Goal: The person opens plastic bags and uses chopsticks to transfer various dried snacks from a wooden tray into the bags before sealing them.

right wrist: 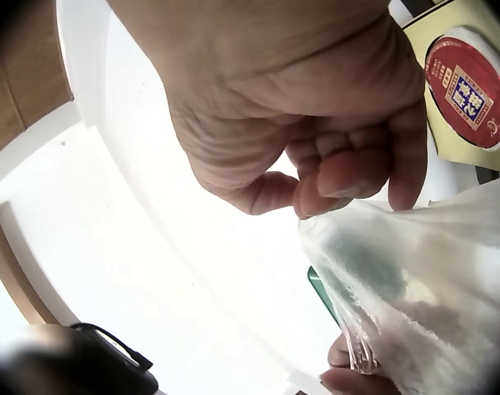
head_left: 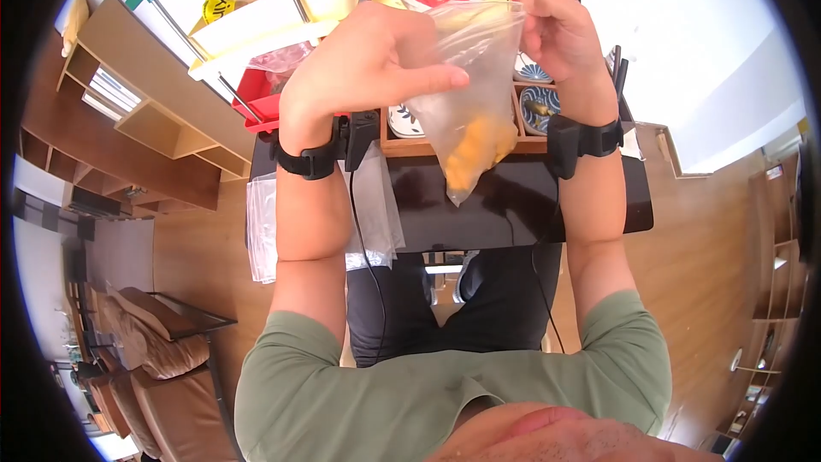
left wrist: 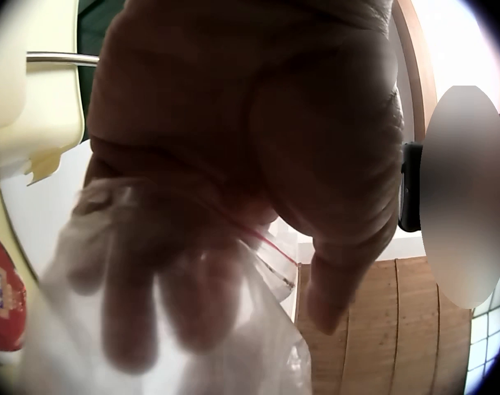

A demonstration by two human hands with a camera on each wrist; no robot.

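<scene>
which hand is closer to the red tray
Left. The left hand is just to the right of the red tray; the right hand is farther right, pinching the top edge of the plastic bag.

Orange pcs (head_left: 473, 154): blurred thru bag (head_left: 483, 47) | red disc (left wrist: 3, 292): cut off, L-wrist view

bright head view, curved fisheye edges with black corners, left wrist view backlit, its hand in shadow
</scene>
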